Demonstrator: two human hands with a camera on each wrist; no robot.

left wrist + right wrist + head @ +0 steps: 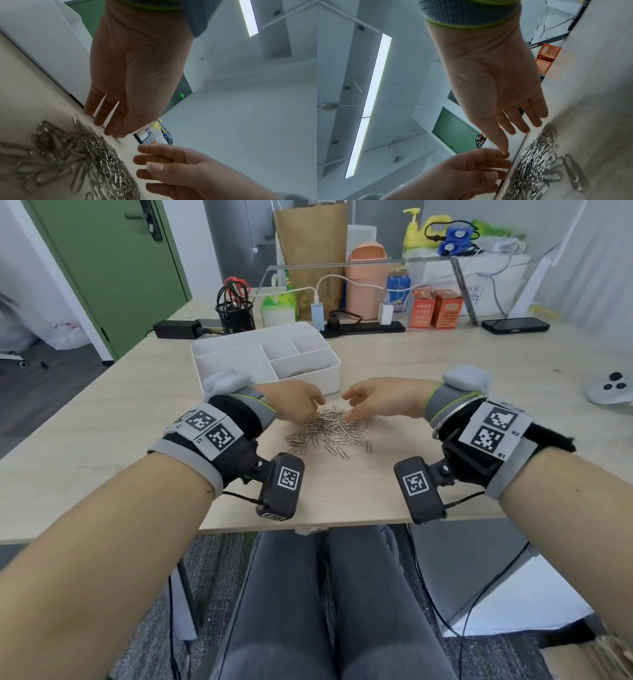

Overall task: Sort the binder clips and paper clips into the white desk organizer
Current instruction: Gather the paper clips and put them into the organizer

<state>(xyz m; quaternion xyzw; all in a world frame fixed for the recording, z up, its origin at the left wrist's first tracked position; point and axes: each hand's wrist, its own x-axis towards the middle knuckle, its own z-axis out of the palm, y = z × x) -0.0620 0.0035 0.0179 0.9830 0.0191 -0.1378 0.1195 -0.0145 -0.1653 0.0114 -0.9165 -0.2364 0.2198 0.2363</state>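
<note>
A heap of silver paper clips [334, 429] lies on the wooden table just in front of the white desk organizer [219, 350]. A few paper clips rest in its front right compartment [308, 370]. My left hand [313, 402] and right hand [352, 405] hover over the far side of the heap, palms facing each other and fingers relaxed, holding nothing. The left wrist view has the left hand [109, 121] with straight fingers close to the organizer wall [42, 40], above the clips [77, 162]. The right hand [518, 124] spreads above the clips [536, 162]. No binder clips are in view.
Behind the organizer stand a black mesh pen holder [235, 314], a power strip [363, 328], a peach bin [366, 282] and orange boxes [435, 308]. A phone [515, 325] and a white controller [609, 392] lie at the right. The table's front edge [342, 522] is near my lap.
</note>
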